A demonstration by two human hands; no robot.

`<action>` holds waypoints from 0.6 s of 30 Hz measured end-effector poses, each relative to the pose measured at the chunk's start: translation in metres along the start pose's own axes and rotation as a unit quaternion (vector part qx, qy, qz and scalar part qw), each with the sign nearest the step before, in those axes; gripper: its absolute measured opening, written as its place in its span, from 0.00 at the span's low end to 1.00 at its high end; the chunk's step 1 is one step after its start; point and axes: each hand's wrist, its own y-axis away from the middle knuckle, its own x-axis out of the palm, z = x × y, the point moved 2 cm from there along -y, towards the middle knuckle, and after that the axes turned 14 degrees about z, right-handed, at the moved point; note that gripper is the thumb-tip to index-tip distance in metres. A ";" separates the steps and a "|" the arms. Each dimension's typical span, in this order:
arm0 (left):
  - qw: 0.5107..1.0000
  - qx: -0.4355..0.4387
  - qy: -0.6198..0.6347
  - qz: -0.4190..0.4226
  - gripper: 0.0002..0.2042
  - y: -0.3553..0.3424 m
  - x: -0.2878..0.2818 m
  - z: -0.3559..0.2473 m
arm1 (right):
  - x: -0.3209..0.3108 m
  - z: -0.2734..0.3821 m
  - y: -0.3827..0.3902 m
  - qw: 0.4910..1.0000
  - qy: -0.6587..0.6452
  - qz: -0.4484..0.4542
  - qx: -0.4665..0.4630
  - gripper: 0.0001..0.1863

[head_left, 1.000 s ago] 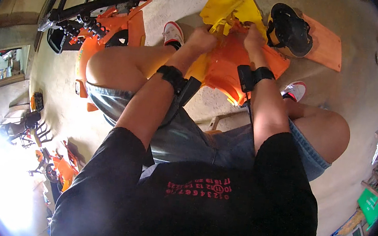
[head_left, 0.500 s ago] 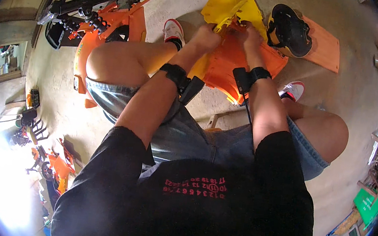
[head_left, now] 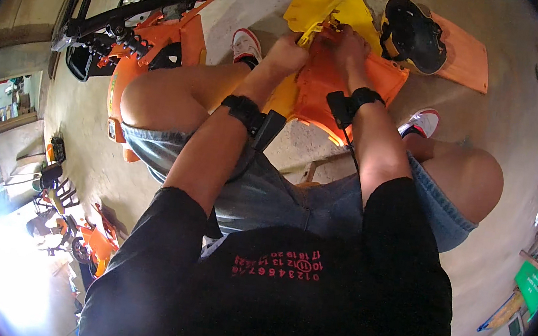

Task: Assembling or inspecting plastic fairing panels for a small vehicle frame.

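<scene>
Between my legs on the floor lie a yellow plastic panel and an orange plastic panel, meeting edge to edge; they look like vehicle body panels. My left hand is closed on the yellow panel's narrow edge strip at the joint. Beside it, my right hand is closed at the top edge of the orange panel, its fingertips partly hidden. Both hands are close together at the seam, and whether a small part is between the fingers cannot be made out.
A black helmet-like shell lies upturned on a flat orange board at the right. At the upper left stands a black vehicle frame with orange body parts. A green container sits by the right wall.
Both hands stay at the seam between the panels. My right hand has shifted slightly left and down the orange panel; the whole view has tilted a little.
</scene>
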 end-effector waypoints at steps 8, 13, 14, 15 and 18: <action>0.999 -0.022 -0.033 0.004 0.19 0.011 0.000 -0.022 | -0.006 -0.003 0.002 0.998 -0.002 0.058 0.007 0.40; 0.997 -0.011 -0.069 -0.015 0.19 0.004 0.002 -0.017 | -0.008 -0.001 0.002 1.000 -0.017 0.014 -0.015 0.40; 0.997 0.004 -0.074 -0.028 0.18 0.004 0.001 -0.013 | -0.007 0.001 0.002 1.000 -0.017 0.015 -0.017 0.40; 0.997 0.003 -0.073 -0.027 0.18 0.005 0.001 -0.014 | -0.007 -0.001 0.003 1.000 -0.018 0.012 -0.022 0.40; 0.999 0.022 -0.048 -0.003 0.18 0.008 0.001 -0.016 | -0.007 -0.004 0.002 0.999 -0.027 0.024 -0.023 0.40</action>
